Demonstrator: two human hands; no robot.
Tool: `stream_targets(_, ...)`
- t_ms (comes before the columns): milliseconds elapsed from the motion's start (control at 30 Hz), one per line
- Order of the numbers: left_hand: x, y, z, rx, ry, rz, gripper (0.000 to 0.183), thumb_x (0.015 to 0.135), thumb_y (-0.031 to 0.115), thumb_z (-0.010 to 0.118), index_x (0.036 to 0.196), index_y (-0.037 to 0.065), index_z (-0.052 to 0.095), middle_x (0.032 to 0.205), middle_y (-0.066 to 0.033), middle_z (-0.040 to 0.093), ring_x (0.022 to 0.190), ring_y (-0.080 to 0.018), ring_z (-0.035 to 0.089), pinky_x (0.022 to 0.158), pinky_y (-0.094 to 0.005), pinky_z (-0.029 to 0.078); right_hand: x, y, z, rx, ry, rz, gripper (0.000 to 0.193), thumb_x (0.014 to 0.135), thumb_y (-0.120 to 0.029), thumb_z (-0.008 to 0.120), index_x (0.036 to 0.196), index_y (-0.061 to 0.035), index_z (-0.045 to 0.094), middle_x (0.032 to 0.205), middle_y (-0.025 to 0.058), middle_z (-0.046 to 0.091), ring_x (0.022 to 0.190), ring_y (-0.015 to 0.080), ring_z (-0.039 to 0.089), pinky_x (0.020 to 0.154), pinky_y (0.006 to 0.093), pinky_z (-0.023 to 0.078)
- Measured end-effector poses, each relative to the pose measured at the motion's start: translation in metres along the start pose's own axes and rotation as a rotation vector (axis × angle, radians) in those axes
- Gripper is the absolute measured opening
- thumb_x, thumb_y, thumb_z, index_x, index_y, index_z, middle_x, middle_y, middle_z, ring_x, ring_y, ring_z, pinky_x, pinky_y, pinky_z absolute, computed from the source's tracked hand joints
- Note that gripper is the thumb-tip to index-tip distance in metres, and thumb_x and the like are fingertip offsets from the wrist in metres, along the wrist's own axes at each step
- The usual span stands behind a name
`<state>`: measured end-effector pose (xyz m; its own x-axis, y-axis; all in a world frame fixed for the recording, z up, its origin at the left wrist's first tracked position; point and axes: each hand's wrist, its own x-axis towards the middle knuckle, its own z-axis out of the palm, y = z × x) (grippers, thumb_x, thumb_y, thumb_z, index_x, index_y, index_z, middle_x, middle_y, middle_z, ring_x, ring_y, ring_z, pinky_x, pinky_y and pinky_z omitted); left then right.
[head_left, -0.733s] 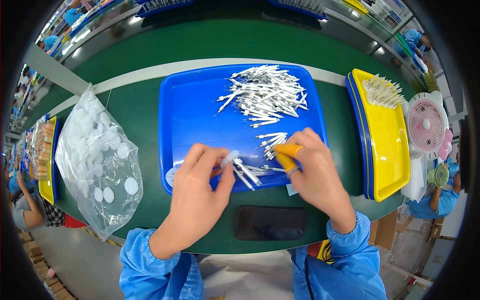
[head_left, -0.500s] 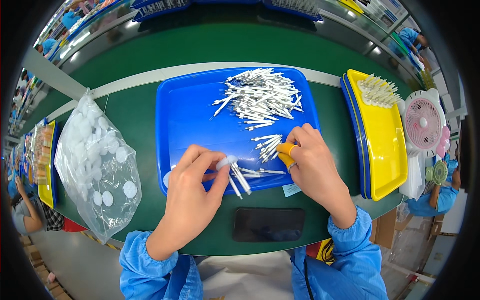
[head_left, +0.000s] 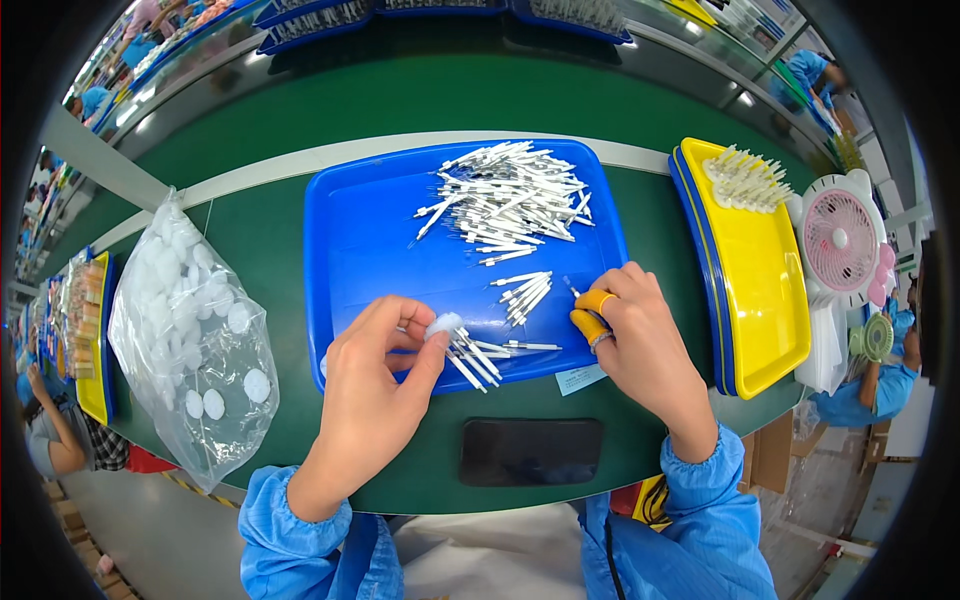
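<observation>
Right hand (head_left: 642, 345) is easing away from the clustered white sticks (head_left: 532, 298).
I'm watching the left hand (head_left: 375, 368) pinching a half-hidden white disc (head_left: 445, 324), jutting sticks (head_left: 467, 373) hanging above the near rim of the blue tray (head_left: 370, 230); a blurred pale tip (head_left: 570, 285) is showing at the right fingers (head_left: 594, 301), whose grip I cannot tell.

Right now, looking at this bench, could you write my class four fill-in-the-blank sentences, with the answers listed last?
1. The large tray under the pile of white sticks is ____.
2. The round piece in the left hand is ____.
3. The clear bag lies to the ____ of that tray.
4. The pink-and-white fan stands to the ____ of the yellow tray.

Missing words: blue; white; left; right.
</observation>
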<state>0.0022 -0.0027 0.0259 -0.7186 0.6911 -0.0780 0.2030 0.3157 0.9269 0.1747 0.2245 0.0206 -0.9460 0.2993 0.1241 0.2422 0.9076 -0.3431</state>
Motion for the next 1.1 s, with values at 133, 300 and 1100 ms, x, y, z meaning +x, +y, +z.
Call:
stream_targets(133, -0.001, 0.001, 0.002, -0.027, -0.015, 0.013, 0.015, 0.097, -0.004, 0.077, 0.109, -0.005, 0.067, 0.099, -0.0065, 0.07, 0.091, -0.0113, 0.073, 0.073, -0.0264, 0.062, -0.002, -0.007, -0.002, -0.029, 0.059, 0.113, 0.026, 0.074, 0.01, 0.074, 0.1, 0.0064, 0.077, 0.107, 0.0158, 0.068, 0.106, 0.0347, 0.059, 0.093, 0.0443, 0.046)
stream_targets(300, -0.002, -0.001, 0.002, -0.045, -0.045, 0.002, 0.015, 0.097, -0.005, 0.076, 0.108, -0.005, 0.067, 0.099, -0.0063, 0.069, 0.096, -0.0118, 0.073, 0.078, -0.0281, 0.065, -0.003, -0.008, 0.001, 0.006, 0.052, 0.116, 0.03, 0.075, 0.01, 0.074, 0.105, 0.0047, 0.076, 0.107, 0.0164, 0.068, 0.104, 0.0361, 0.059, 0.091, 0.0454, 0.046)
stream_targets(1100, -0.006, -0.001, 0.01, 0.078, -0.009, 0.169, 0.013, 0.091, -0.007, 0.078, 0.103, -0.006, 0.071, 0.098, -0.0106, 0.07, 0.091, -0.0171, 0.077, 0.081, -0.0339, 0.07, 0.012, -0.055, 0.017, 0.387, -0.001, -0.21, 0.043, 0.066, 0.008, 0.074, 0.109, 0.0088, 0.077, 0.102, 0.0151, 0.063, 0.099, 0.034, 0.06, 0.086, 0.0453, 0.049)
